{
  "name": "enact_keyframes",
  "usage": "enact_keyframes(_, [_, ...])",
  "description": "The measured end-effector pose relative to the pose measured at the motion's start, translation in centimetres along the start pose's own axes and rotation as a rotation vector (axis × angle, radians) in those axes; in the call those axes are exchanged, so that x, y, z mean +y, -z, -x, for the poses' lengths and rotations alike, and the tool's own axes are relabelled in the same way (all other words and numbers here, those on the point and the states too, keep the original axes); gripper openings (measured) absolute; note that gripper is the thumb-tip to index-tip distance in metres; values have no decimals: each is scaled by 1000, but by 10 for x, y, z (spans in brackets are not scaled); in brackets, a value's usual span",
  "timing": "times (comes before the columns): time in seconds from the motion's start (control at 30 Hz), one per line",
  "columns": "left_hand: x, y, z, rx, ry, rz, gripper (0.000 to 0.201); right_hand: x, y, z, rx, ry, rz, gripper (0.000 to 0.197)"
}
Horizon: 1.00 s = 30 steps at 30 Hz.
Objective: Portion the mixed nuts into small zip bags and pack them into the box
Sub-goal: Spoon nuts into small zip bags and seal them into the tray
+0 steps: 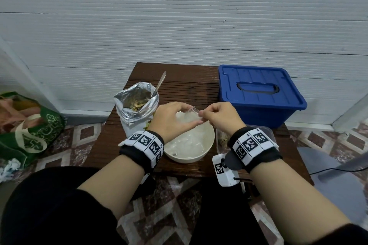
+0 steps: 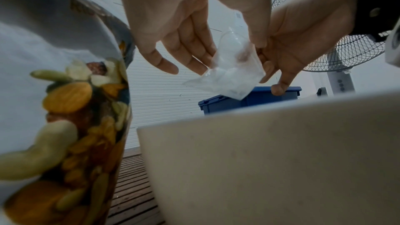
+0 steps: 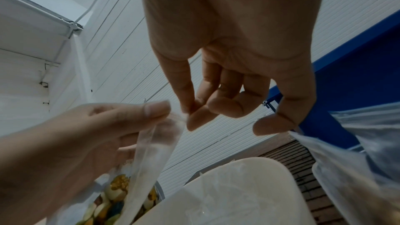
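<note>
I hold one small clear zip bag (image 1: 189,116) up over the cream bowl (image 1: 207,151), both hands on its top edge. My left hand (image 1: 171,119) pinches one side of the mouth between thumb and forefinger, its other fingers (image 2: 166,64) loosely spread below. My right hand (image 1: 221,117) nips the opposite lip with thumb and fingertips, so each grip is narrow and closed on the thin plastic. In the left wrist view the bag hangs crumpled between the two hands and looks empty, though a brownish smudge shows through it that I cannot make out.

The bowl sits on the dark slatted counter (image 1: 191,85) just in front of me and holds a loose heap of more clear bags (image 1: 185,141). To its left, touching or nearly so, stands the opened foil pouch of mixed nuts (image 1: 137,109), printed with nuts on its side, with a metal spoon (image 1: 160,82) standing in its mouth. To the right at the back sits the blue plastic box (image 1: 258,93) with its lid on. Just right of the bowl, partly behind my right wrist, is a clear plastic tub (image 1: 223,137) with something nut-like inside.

On the floor to the left lies a green shopping bag (image 1: 33,129); a standing fan (image 2: 337,40) shows in the left wrist view.
</note>
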<state>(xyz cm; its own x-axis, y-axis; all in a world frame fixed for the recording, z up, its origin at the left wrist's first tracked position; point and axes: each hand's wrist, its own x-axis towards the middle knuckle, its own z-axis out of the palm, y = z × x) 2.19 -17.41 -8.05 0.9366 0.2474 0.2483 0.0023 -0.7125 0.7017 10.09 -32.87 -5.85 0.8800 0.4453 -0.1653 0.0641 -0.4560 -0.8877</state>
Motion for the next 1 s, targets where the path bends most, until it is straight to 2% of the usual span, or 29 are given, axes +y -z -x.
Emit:
enact_keyframes(0.13, [0,1,0,-21,4,-10,54,-2,0,1,2,34,-10,14])
enact_keyframes(0.3, [3,2,2,-110,-5,-26,79,0,0,1,55,65,10,15])
enact_keyframes(0.43, [2,0,3,-92,-7,-30,81,-1,0,1,69,65,2,18])
enact_keyframes(0.57, [3,-3,3,-78,-8,-61,66,-2,0,1,83,66,-8,20])
enact_keyframes(0.77, [3,-3,1,5,-27,26,41,-1,2,1,95,56,-43,22])
enact_keyframes(1.0, [9,15,-1,64,-16,117,40,-12,2,-2,151,45,-211,28])
